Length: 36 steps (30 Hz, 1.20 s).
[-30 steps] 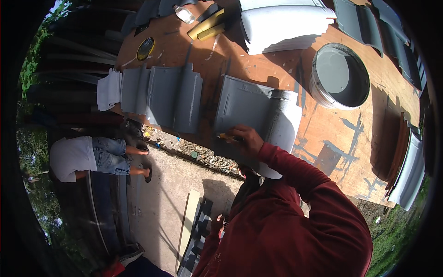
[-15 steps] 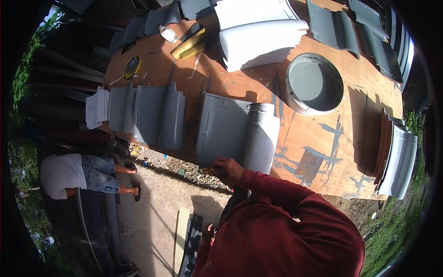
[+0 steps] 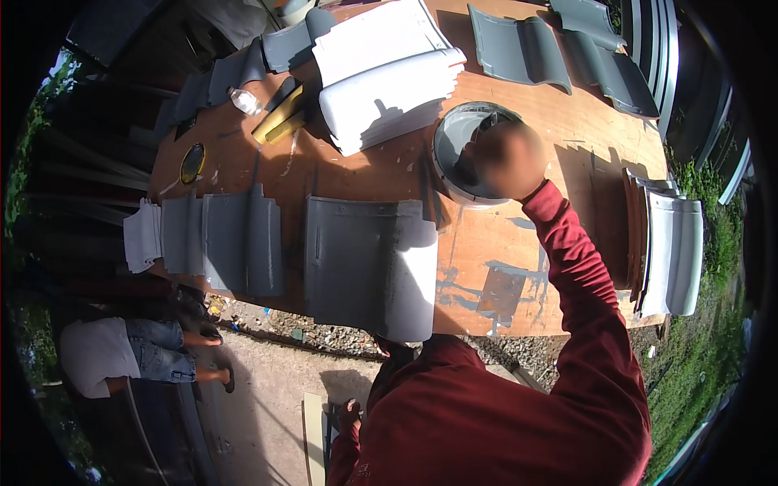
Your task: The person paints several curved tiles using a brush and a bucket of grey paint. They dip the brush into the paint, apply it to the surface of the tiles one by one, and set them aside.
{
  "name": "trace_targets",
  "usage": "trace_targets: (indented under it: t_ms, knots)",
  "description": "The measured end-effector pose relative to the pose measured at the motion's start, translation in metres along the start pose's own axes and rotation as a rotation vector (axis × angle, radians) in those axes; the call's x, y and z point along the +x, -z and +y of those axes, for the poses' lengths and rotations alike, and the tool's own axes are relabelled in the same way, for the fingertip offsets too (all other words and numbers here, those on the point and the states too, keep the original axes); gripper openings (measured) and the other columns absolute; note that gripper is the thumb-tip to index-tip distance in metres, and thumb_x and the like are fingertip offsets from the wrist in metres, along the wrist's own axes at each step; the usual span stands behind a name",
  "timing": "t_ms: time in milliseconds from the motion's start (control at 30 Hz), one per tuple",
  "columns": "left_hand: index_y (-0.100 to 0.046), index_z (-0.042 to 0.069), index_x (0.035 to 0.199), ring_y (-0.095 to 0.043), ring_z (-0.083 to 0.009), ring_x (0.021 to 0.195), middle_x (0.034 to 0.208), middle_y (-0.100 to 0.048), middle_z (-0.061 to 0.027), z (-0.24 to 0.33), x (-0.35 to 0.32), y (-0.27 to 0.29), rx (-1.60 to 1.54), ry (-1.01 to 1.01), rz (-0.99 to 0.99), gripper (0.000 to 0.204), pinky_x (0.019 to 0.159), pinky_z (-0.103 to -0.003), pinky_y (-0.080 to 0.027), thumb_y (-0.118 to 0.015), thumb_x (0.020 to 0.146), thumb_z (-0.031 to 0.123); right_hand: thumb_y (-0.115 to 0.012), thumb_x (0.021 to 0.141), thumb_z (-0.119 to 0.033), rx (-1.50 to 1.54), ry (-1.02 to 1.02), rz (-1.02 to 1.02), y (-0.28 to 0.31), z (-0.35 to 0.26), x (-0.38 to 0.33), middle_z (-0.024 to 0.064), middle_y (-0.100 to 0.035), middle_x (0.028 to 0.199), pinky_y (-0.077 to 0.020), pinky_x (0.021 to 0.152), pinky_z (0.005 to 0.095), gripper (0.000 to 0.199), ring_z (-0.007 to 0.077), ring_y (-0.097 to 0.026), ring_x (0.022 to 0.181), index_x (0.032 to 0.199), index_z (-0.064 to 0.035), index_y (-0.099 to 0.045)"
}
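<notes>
My right hand [image 3: 510, 158], blurred, reaches over the paint bucket [image 3: 468, 197] and covers part of its grey paint. Its fingers, and anything in them, cannot be made out. Below the bucket, at the table's near edge, lies a curved roof tile [image 3: 348, 259]. The tile is grey, with a pale area on the rounded right side. Low beside my body hangs my left hand [image 3: 350, 411]; it is small and dark, and whether it grips anything is unclear.
White tiles [image 3: 389, 93] are stacked at the back of the wooden table [image 3: 583, 142]. Grey tiles [image 3: 243, 243] lie left, others [image 3: 519, 49] far right, and a tile stack [image 3: 668, 251] at the right edge. A person [image 3: 134, 352] bends down at lower left.
My right hand has moved from the tile's lower edge, where it held a small brownish thing, up and right to the bucket. The view has shifted; the tile's position on the table looks the same.
</notes>
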<state>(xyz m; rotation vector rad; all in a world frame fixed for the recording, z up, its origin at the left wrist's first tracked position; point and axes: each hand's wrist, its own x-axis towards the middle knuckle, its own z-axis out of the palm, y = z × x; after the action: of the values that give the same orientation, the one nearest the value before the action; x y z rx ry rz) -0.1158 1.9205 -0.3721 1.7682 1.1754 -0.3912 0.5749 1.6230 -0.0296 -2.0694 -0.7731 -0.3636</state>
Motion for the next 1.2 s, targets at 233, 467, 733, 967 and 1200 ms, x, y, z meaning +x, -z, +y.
trace_targets:
  t_ms: [233,467,733,967,1200]
  knots:
    - [-0.056,-0.001,0.125,-0.066,-0.019,0.087,0.098,-0.068,-0.0097,-0.005,0.008,0.013,-0.463,0.027,-0.101,0.042,0.082,-0.034,-0.054,-0.066,0.099,0.029,-0.075,0.087,-0.015,0.314,-0.101,0.053,0.013,-0.006,-0.007,0.0214,-0.071,0.077,-0.0534,0.067,0.0363,0.026,0.0311,-0.07,0.069,0.086,0.0082,-0.064]
    - [-0.065,0.0,0.128,-0.069,-0.0193,0.097,0.11,-0.072,-0.0096,-0.038,-0.021,0.018,0.074,-0.023,-0.011,0.044,0.08,-0.033,-0.055,-0.071,0.092,0.026,-0.073,0.095,-0.024,0.546,-0.401,0.179,0.035,-0.013,-0.039,0.0044,-0.072,0.078,-0.0495,0.066,0.0244,0.026,0.0108,-0.064,0.071,0.093,0.0015,-0.068]
    - [-0.059,0.001,0.135,-0.063,-0.0172,0.113,0.122,-0.068,-0.0105,-0.028,-0.033,0.014,-0.077,0.072,-0.019,0.049,0.097,-0.033,-0.049,-0.066,0.097,0.03,-0.081,0.083,-0.002,0.617,-0.28,0.089,-0.05,-0.068,-0.145,0.0079,-0.072,0.097,-0.0536,0.082,0.0317,0.021,0.0183,-0.068,0.09,0.1,0.0,-0.07]
    - [-0.056,-0.003,0.137,-0.064,-0.0221,0.113,0.131,-0.064,-0.0152,-0.002,-0.017,0.025,-0.29,0.135,-0.082,0.05,0.087,-0.035,-0.055,-0.068,0.093,0.016,-0.07,0.069,0.0,0.185,0.231,-0.264,-0.109,-0.074,-0.221,0.0103,-0.064,0.102,-0.0547,0.081,0.0407,0.042,0.0294,-0.064,0.096,0.11,-0.003,-0.066]
    - [-0.062,0.003,0.123,-0.054,-0.0074,0.062,0.089,-0.061,-0.0019,-0.038,-0.003,0.022,-0.555,0.155,0.088,0.031,0.05,-0.021,-0.04,-0.068,0.094,0.015,-0.071,0.09,-0.011,0.457,-0.094,-0.378,-0.111,-0.066,-0.212,0.0135,-0.07,0.095,-0.0556,0.074,0.0394,0.016,0.0315,-0.069,0.087,0.102,-0.0016,-0.068]
